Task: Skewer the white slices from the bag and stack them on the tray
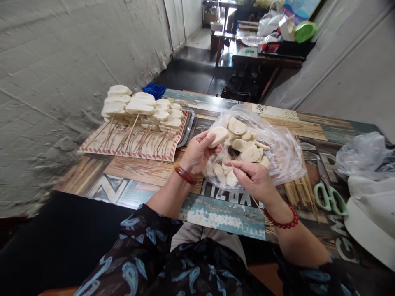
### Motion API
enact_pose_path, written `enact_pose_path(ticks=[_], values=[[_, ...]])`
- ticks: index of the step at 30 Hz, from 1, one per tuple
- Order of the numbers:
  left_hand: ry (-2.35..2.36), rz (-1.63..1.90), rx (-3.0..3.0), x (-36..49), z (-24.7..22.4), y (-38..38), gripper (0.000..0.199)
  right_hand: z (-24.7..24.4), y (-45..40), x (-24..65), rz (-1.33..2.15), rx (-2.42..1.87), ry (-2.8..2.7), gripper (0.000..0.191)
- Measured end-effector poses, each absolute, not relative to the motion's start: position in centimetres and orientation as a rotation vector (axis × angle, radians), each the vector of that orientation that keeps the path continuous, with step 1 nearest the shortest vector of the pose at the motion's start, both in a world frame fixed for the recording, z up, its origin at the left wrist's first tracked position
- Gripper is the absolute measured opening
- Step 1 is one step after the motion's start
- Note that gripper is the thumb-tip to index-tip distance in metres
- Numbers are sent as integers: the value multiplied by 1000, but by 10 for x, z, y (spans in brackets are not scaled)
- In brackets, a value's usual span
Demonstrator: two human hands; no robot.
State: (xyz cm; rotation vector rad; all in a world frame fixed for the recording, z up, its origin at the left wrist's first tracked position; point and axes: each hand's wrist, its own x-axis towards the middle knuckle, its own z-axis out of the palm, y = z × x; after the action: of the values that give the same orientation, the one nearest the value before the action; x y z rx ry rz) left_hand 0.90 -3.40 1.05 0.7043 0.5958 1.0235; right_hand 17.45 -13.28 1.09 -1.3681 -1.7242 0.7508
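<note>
My left hand (202,152) is closed around a pale oval bread slice (218,136), held up in front of the bag. In my right hand (254,179) a thin wooden skewer (257,205) is pinched, its tip pointing up and left, apart from the slice. Beneath and behind both hands lies an open clear plastic bag (285,152) with more oval slices (250,154) in it. To the left, many skewered slices (140,105) are stacked on a tray (187,127) covered by red-and-white bordered paper (129,144), sticks toward me.
Right of the bag lie a bundle of bare skewers (300,191), green-handled scissors (330,197), a white cap (372,213) and a crumpled plastic bag (362,152). A blue cloth (154,90) sits behind the stack. A cluttered second table (262,59) stands beyond; a wall (61,61) is at left.
</note>
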Motion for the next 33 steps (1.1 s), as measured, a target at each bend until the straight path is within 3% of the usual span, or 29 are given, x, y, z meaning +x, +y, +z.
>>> enact_pose_path(ticks=[33], values=[[614,1045,703,9,10,-32,41,14,-134,174,707,-1354,-1713,34]])
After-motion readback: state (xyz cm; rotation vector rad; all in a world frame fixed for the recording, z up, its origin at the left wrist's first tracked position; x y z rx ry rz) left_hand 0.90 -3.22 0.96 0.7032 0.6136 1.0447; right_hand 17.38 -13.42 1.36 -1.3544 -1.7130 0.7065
